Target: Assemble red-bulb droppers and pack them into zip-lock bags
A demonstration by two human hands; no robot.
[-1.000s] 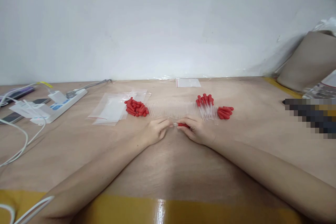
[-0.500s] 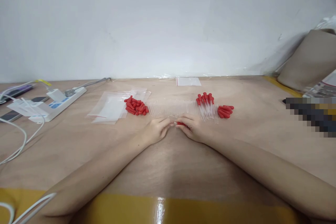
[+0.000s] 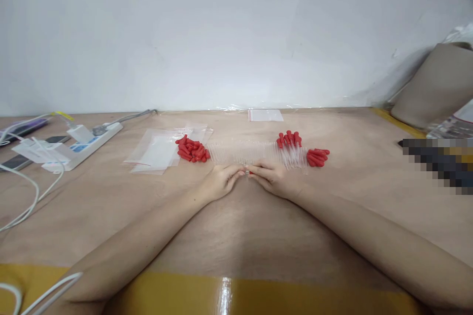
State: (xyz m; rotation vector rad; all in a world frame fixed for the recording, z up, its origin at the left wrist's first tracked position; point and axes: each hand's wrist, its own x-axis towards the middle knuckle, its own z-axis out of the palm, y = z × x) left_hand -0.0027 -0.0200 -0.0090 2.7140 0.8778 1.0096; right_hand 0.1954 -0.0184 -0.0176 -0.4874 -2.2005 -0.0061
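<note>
My left hand [image 3: 219,182] and my right hand [image 3: 273,177] meet fingertip to fingertip at the middle of the table. The left pinches a thin clear tube. The right is closed over a red rubber cap [image 3: 251,173], of which only a sliver shows. Just beyond my fingers lies a row of clear tubes [image 3: 240,152]. A heap of loose red caps [image 3: 192,149] sits at its left end. At its right end lie capped tubes [image 3: 291,147] and a second small heap of red caps [image 3: 317,156].
Clear zip bags [image 3: 157,151] lie left of the caps, and another bag [image 3: 265,115] sits by the wall. A white power strip [image 3: 79,149] with cables and phones is at far left. A beige bag [image 3: 432,88] stands at far right.
My hands have drawn closer together. The red cap in my right hand shows less than before, now nearly hidden by my fingers.
</note>
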